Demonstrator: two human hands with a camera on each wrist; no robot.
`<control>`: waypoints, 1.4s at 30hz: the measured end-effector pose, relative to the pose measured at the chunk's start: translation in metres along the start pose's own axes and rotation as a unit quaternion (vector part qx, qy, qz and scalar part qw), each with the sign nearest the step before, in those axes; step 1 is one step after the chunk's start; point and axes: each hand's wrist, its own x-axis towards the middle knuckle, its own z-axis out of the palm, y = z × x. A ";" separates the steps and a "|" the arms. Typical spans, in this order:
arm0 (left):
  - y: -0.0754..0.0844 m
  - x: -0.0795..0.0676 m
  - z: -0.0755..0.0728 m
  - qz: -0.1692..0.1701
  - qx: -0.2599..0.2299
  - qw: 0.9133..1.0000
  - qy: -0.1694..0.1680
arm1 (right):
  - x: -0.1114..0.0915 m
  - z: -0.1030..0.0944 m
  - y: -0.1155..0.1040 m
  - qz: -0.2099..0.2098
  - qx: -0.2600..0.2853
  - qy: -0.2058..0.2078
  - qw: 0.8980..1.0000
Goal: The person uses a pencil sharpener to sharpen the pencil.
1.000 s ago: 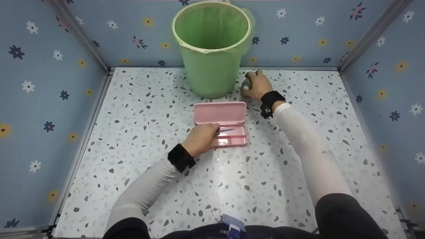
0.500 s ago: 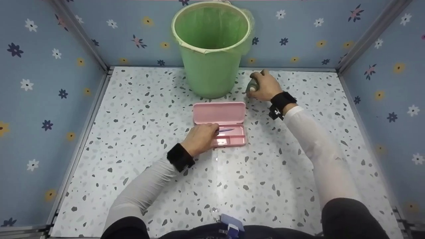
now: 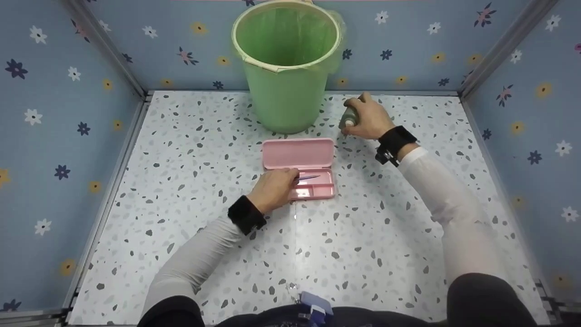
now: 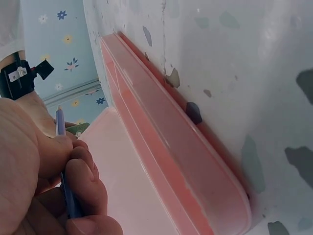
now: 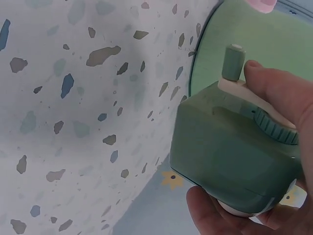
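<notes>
My left hand (image 3: 273,188) pinches a blue-purple pencil (image 4: 60,123) between thumb and fingers, its pointed end sticking out past the thumb. That hand is over the left part of an open pink pencil case (image 3: 298,154), whose lid lies back toward the bin. The case's divided base shows under the pencil. Farther back on the right, my right hand (image 3: 372,119) grips a dark green crank pencil sharpener (image 5: 220,152). In the right wrist view the thumb lies by its pale crank arm (image 5: 244,93), and the fingers curl around the underside.
A light green bin (image 3: 286,97) with a thin green liner stands against the back wall, behind the case. Flowered blue panels (image 3: 68,150) enclose the speckled white table (image 3: 190,136) at the back and both sides. A blue tag (image 3: 316,303) hangs at the front edge.
My right hand has moved to the right with the sharpener, away from the bin. My left hand keeps its place over the pencil case, still holding the pencil.
</notes>
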 end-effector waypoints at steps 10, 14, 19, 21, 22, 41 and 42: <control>0.002 0.002 0.001 -0.005 -0.012 1.000 -0.003 | -0.018 -0.007 -0.010 -0.040 -0.002 -0.001 0.999; 0.004 0.002 0.001 0.000 -0.012 1.000 -0.001 | -0.026 -0.006 -0.010 -0.058 -0.002 -0.008 0.998; 0.004 0.001 0.002 -0.006 -0.014 1.000 -0.007 | -0.038 -0.003 -0.009 -0.075 -0.006 -0.020 0.997; 0.004 0.001 0.002 -0.007 -0.010 1.000 -0.008 | -0.042 -0.003 -0.010 -0.081 -0.009 -0.024 0.996; 0.004 0.001 0.002 -0.006 -0.008 1.000 -0.006 | -0.044 -0.002 -0.010 -0.084 -0.011 -0.026 0.996; 0.004 -0.001 0.000 0.010 0.013 1.000 0.010 | -0.088 0.018 -0.004 -0.123 0.002 -0.054 0.991; 0.004 -0.001 0.001 0.009 0.015 1.000 0.011 | -0.091 0.019 -0.003 -0.127 0.003 -0.055 0.990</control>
